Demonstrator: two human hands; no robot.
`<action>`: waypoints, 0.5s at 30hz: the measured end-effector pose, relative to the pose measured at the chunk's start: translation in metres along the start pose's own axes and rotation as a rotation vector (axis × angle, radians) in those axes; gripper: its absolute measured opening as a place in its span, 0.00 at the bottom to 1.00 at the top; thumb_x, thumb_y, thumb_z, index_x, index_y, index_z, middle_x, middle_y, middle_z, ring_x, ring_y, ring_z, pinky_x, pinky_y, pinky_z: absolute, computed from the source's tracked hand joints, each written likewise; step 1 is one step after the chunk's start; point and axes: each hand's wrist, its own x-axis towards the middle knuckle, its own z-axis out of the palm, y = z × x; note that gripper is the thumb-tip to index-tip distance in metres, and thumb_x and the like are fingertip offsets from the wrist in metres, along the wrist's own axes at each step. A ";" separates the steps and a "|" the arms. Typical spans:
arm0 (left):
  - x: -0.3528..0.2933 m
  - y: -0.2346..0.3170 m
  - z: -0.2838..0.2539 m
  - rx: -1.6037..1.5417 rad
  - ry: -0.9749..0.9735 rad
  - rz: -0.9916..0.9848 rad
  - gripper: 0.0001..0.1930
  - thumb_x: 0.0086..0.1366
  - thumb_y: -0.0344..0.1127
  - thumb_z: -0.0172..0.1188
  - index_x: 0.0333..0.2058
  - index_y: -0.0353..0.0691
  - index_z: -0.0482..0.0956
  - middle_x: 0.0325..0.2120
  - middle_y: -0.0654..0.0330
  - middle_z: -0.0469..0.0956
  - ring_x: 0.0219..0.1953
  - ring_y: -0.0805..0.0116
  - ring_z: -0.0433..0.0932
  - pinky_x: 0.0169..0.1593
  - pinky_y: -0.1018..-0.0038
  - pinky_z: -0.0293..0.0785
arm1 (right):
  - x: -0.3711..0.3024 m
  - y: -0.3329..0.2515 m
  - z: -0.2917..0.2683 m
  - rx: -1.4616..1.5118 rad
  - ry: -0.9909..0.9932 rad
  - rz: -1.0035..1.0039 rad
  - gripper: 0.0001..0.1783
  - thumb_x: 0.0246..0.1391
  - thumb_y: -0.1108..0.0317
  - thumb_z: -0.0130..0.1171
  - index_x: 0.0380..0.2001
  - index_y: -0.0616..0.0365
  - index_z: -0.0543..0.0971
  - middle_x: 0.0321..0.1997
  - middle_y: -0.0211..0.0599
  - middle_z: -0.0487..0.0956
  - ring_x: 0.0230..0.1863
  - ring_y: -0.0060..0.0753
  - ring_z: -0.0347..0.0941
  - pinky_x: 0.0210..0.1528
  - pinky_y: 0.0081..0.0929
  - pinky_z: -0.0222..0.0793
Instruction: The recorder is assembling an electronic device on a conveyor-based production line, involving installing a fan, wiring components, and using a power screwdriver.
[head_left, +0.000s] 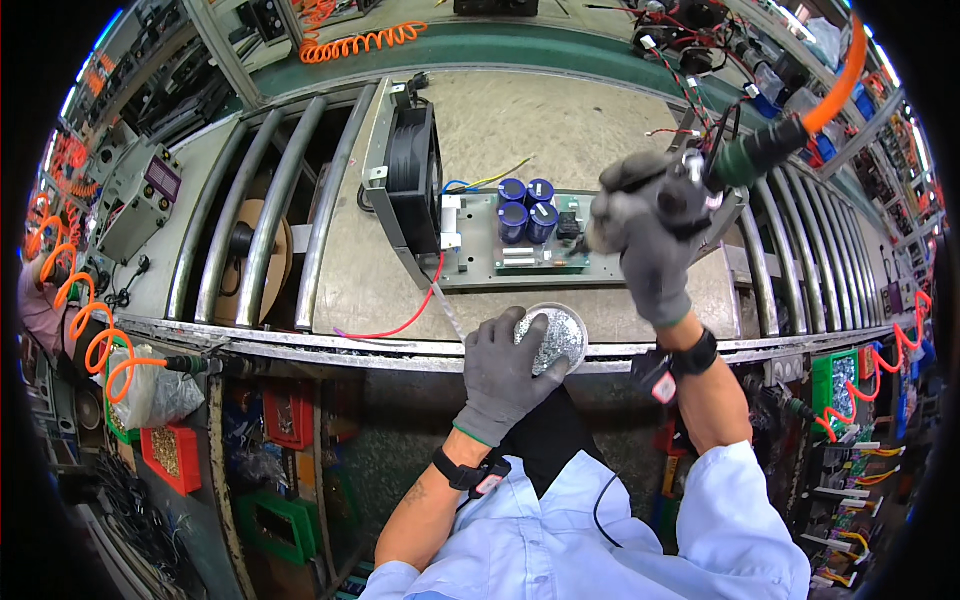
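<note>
My left hand [503, 372], in a grey glove, grips a round dish [578, 322] full of small silvery metal pieces, likely screws, at the bench's front edge. Its fingers and thumb lie over the rim and the contents. My gloved right hand [652, 235], blurred by motion, is wrapped round a dark power screwdriver [745, 160] with an orange air hose [845, 80]. It hovers over the right end of a metal chassis [470, 270]. The chassis carries a circuit board [545, 258] with several blue capacitors [513, 222]. A black fan [412, 170] stands on its left panel. The driver's tip is hidden.
Metal rollers [285, 190] flank the bench top [590, 115] on the left, with more rollers [800, 250] on the right. A red wire [405, 322] trails from the chassis. Cable bundles [700, 60] lie at the back right. Red bins [172, 458] and green bins [275, 525] sit below.
</note>
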 end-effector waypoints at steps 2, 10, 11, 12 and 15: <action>0.002 0.003 -0.002 0.020 -0.008 0.011 0.31 0.54 0.55 0.69 0.55 0.47 0.82 0.50 0.48 0.77 0.50 0.48 0.75 0.50 0.52 0.71 | -0.017 -0.010 -0.001 -0.043 -0.107 0.053 0.15 0.50 0.82 0.62 0.42 0.63 0.76 0.37 0.38 0.80 0.34 0.26 0.79 0.30 0.23 0.75; 0.007 0.007 -0.008 0.096 -0.122 0.004 0.32 0.58 0.58 0.64 0.59 0.49 0.80 0.51 0.46 0.75 0.52 0.47 0.74 0.52 0.51 0.69 | -0.052 -0.004 0.000 0.074 -0.083 0.153 0.12 0.49 0.86 0.62 0.39 0.66 0.81 0.37 0.35 0.82 0.36 0.21 0.78 0.38 0.23 0.76; 0.007 0.008 -0.007 0.101 -0.101 0.010 0.32 0.58 0.57 0.64 0.59 0.48 0.79 0.52 0.47 0.75 0.52 0.47 0.74 0.52 0.51 0.69 | -0.053 -0.001 -0.002 0.033 -0.103 0.126 0.15 0.50 0.84 0.62 0.42 0.65 0.78 0.38 0.38 0.81 0.35 0.24 0.78 0.35 0.23 0.76; 0.007 0.008 -0.006 0.104 -0.087 0.008 0.32 0.58 0.57 0.64 0.58 0.46 0.79 0.52 0.47 0.75 0.52 0.47 0.74 0.53 0.51 0.69 | -0.054 0.003 -0.003 0.009 -0.123 0.082 0.18 0.50 0.83 0.63 0.46 0.63 0.75 0.40 0.42 0.80 0.34 0.26 0.78 0.31 0.24 0.75; 0.006 0.008 -0.005 0.100 -0.082 0.001 0.33 0.58 0.57 0.64 0.58 0.44 0.79 0.52 0.48 0.74 0.53 0.48 0.74 0.54 0.52 0.69 | -0.060 0.012 -0.006 0.002 -0.136 0.055 0.21 0.51 0.82 0.63 0.49 0.62 0.73 0.42 0.45 0.79 0.34 0.28 0.78 0.28 0.24 0.75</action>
